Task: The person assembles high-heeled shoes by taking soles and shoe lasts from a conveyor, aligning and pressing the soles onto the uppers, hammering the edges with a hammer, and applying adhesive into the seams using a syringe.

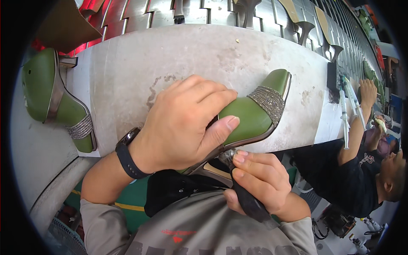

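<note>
A green shoe (244, 114) lies on its side on the pale worktable, its toe pointing right. A band of sparkling strands (270, 103) crosses it behind the toe. My left hand (185, 117) wraps over the shoe's rear part and grips it, hiding much of it. Against the sole edge on the near side, my right hand (261, 180) holds a black-handled tool (247, 199) between thumb and fingers. Its greyish tip meets the edge; the tool's exact kind cannot be made out.
A matching green shoe (40, 87) lies at the left edge of the worktable (195, 55). Beyond runs a metal-slat conveyor (216, 15) carrying heeled pieces (305, 32). Syringes (345, 112) stick out near the table's right end. A co-worker (357, 170) in black works at the right.
</note>
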A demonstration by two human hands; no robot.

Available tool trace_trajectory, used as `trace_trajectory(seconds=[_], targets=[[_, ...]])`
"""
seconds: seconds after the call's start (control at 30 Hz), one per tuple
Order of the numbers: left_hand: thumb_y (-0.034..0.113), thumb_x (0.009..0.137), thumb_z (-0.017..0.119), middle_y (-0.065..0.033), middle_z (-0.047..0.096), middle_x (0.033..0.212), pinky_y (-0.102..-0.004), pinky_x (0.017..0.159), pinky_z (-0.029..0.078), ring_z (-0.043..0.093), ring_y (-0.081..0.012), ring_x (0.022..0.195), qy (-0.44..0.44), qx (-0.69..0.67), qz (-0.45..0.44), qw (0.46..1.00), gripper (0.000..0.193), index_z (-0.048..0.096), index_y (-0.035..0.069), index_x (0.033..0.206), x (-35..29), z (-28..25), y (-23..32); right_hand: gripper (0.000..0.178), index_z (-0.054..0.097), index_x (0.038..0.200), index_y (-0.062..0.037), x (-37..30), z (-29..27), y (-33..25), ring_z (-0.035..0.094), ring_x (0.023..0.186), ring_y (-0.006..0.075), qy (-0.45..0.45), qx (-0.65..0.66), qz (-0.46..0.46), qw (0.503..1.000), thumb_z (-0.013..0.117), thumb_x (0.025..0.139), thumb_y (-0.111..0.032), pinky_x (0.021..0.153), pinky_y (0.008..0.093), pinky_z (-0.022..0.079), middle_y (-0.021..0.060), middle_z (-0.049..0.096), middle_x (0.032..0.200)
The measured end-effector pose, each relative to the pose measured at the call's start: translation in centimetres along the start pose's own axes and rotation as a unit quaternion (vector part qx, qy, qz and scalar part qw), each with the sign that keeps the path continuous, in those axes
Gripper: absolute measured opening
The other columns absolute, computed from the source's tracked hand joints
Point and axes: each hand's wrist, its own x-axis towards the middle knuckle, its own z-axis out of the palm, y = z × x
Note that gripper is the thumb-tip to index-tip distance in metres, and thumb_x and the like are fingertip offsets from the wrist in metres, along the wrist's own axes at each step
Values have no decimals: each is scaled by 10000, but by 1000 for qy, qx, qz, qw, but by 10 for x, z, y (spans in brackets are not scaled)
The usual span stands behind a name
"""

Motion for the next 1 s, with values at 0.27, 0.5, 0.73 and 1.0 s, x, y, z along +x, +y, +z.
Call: trace_trajectory(seconds=[0.27, 0.5, 0.73, 1.0], targets=[[186, 944, 686, -191, 703, 1116, -433, 807, 527, 643, -360, 926, 11, -1, -1, 1000, 342, 667, -55, 1186, 1, 0, 0, 260, 746, 957, -1, 27, -15, 0, 729, 863, 272, -73, -61, -72, 993, 846, 778, -161, 712, 317, 631, 145, 749, 1003], [155, 934, 687, -193, 702, 1103, -437, 806, 527, 639, -367, 924, 34, 13, 6, 999, 327, 666, -64, 1176, -1, 4, 2, 357, 739, 1005, 47, 20, -9, -9, 741, 863, 314, -71, 4, 11, 997, 874, 695, -67, 772, 363, 646, 175, 736, 1017], [159, 936, 687, -187, 713, 1100, -446, 830, 531, 647, -369, 947, 36, 17, -3, 999, 314, 679, -50, 1170, -2, 3, 4, 448, 689, 1119, 62, -16, 24, -14, 730, 907, 349, 66, 7, 46, 997, 867, 724, -56, 777, 400, 625, 215, 727, 1094], [162, 946, 678, -184, 717, 1101, -446, 841, 534, 653, -377, 973, 39, 19, -7, 999, 298, 687, -39, 1167, -2, 5, 6, 333, 730, 1019, 32, 0, 15, -15, 724, 887, 316, 14, -58, -67, 996, 848, 728, -82, 713, 369, 623, 183, 737, 1047]])
